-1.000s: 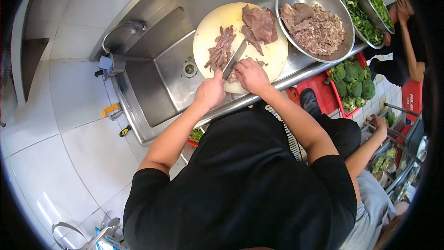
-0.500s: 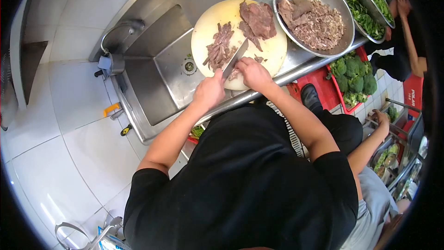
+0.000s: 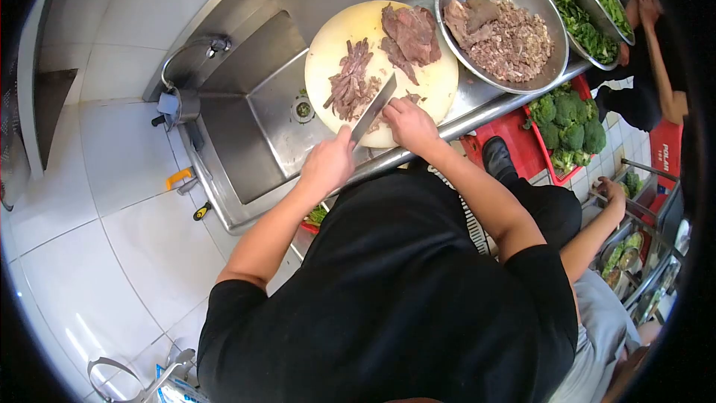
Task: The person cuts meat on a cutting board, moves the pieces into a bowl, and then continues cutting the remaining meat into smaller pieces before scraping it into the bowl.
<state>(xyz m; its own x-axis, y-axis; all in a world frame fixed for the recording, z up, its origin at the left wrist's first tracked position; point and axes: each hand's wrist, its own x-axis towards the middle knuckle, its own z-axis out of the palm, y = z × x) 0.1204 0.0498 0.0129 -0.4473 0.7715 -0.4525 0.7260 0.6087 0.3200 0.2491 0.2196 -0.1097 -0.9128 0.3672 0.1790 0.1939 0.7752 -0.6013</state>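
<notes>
Your left hand [image 3: 330,160] is wrapped round the knife [image 3: 375,110] at the round cutting board's [image 3: 325,41] 6 o'clock, meat strips [image 3: 350,80] at 9, your right hand [image 3: 410,125] bunched at 5, its hold unclear, as apparent slicing next calls for tucked fingertips.

The one head-worn camera looks forward and steeply down past a black short-sleeved shirt [image 3: 395,291], fairly near the round cream cutting board [image 3: 339,39]. Its wide view curves into dark corners, where detail seems lost.
</notes>
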